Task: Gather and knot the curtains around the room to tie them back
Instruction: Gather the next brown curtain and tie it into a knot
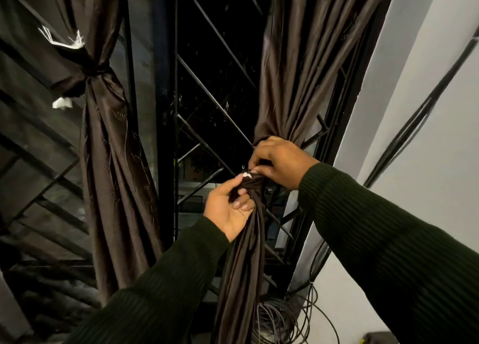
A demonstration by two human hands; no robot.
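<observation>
Your left hand (231,204) and right hand (278,162) both grasp the right curtain (298,79) at its half-formed knot (252,185), by the window's right edge. The left curtain (108,126) already hangs knotted.

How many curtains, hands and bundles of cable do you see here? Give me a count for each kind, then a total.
Curtains: 2, the knotted left curtain and the right curtain being tied.
Hands: 2, the left hand and the right hand, both gripping the right curtain.
Cable bundles: 1, the coiled cable on the floor.
Total: 5
</observation>
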